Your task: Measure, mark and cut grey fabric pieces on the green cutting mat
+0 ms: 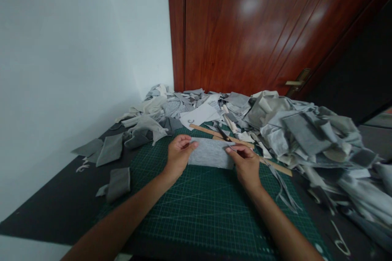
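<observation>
Tabletop (58, 208): black, it ran out to the left, with folded dark grey cloths (110, 148) lying on it beside the mat.
Left hand (180, 155): nearly closed, its thumb and fingers pinched the far left corner of the grey cloth.
Grey cloth (211, 155): a pale rectangle, it was stretched between both hands above the middle of the mat, its near edge hanging free.
Cutting mat (196, 208): green and gridded, it lay beneath both forearms.
Scissors (223, 132): dark, they lay just beyond the cloth, across a wooden strip (202, 129).
Right hand (247, 167): thumb and fingers closed together, it gripped the cloth's far right corner.
Thin grey strips (283, 189): they lay on the mat, right of that hand.
Scrap heap (306, 130): loose fabric was piled at the far right.
</observation>
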